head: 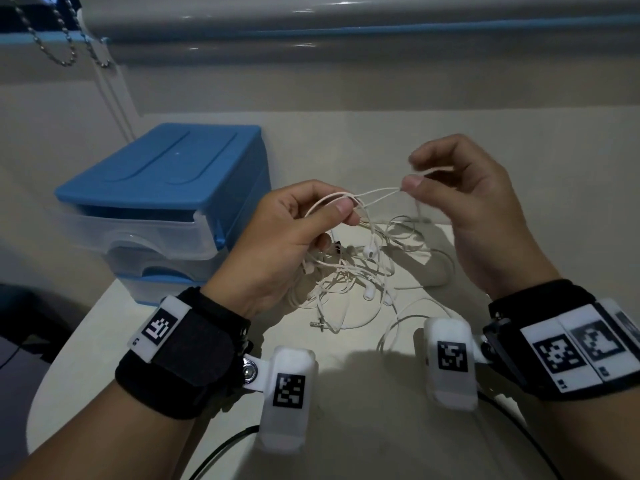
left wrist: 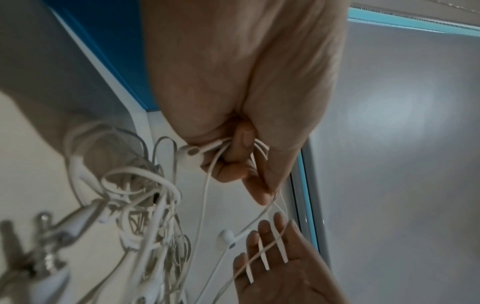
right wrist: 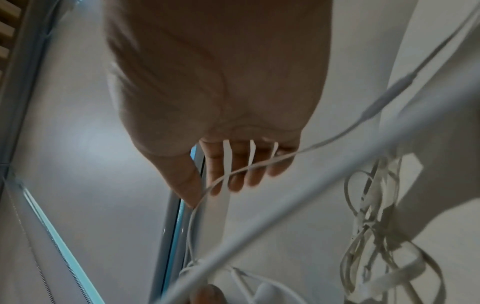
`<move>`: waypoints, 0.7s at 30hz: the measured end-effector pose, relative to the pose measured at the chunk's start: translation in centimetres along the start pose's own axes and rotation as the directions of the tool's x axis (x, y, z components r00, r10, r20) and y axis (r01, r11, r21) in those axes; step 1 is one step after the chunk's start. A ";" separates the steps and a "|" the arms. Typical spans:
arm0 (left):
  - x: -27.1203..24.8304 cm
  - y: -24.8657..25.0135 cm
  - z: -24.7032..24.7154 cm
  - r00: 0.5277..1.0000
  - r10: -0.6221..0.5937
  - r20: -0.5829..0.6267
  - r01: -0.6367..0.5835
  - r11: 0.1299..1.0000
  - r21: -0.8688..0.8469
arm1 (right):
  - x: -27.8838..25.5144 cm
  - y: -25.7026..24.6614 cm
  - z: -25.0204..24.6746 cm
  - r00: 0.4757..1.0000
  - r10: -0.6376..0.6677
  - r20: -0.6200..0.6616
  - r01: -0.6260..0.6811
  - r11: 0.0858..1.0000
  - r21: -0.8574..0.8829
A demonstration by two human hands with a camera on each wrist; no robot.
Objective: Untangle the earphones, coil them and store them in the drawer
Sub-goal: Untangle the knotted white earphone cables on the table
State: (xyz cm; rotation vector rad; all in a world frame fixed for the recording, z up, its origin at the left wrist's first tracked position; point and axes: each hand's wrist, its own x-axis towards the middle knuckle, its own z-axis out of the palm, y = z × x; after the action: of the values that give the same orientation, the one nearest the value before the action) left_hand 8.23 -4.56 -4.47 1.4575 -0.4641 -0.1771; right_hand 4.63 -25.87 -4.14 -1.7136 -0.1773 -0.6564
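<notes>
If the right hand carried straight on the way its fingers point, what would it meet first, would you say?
The right hand points left, pinching a strand of the earphones. Along that strand it would probably meet the left hand first, at its thumb; depth is unclear.

The drawer unit (head: 162,209) is standing on the surface (head: 346,420) at the far left, just left of the left hand (head: 277,251). The right hand (head: 481,216) is hovering to the right of it, both raised above the surface. The earphones (head: 360,271) are hanging from the left hand and trailing onto the surface between and below the two hands, one strand stretching across from the left fingers (head: 341,207) to the right fingers (head: 414,183). A bead chain (head: 52,39) is hanging at the far left, behind the drawer unit.
</notes>
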 end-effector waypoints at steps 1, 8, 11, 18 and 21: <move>0.0 0.0 0.0 1.000 0.003 -0.015 -0.003 1.000 -0.007 | 0.1 -0.2 -0.1 0.996 -0.060 -0.072 0.059 0.998 -0.014; 0.1 0.2 0.0 0.997 -0.031 -0.075 0.025 0.997 -0.079 | -0.5 -1.5 -0.2 0.994 -0.075 0.081 0.074 0.997 0.011; 0.1 0.2 0.0 0.995 -0.029 -0.093 0.027 0.999 -0.027 | -0.9 -0.8 0.6 0.927 0.169 0.335 -0.103 0.973 -0.205; -0.3 0.7 0.3 0.996 -0.048 -0.080 0.042 0.996 -0.075 | -1.3 -0.2 1.6 0.869 0.260 0.422 -0.167 0.955 -0.245; -0.3 0.8 0.4 0.995 -0.057 -0.083 0.049 0.994 -0.096 | -1.5 -0.5 2.0 0.876 0.224 0.428 -0.144 0.967 -0.211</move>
State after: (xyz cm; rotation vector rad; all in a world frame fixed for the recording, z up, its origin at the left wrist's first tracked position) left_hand 7.63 -4.71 -3.76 1.3799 -0.3436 -0.1760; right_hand 3.82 -23.50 -4.75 -2.0053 -0.2812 -0.1243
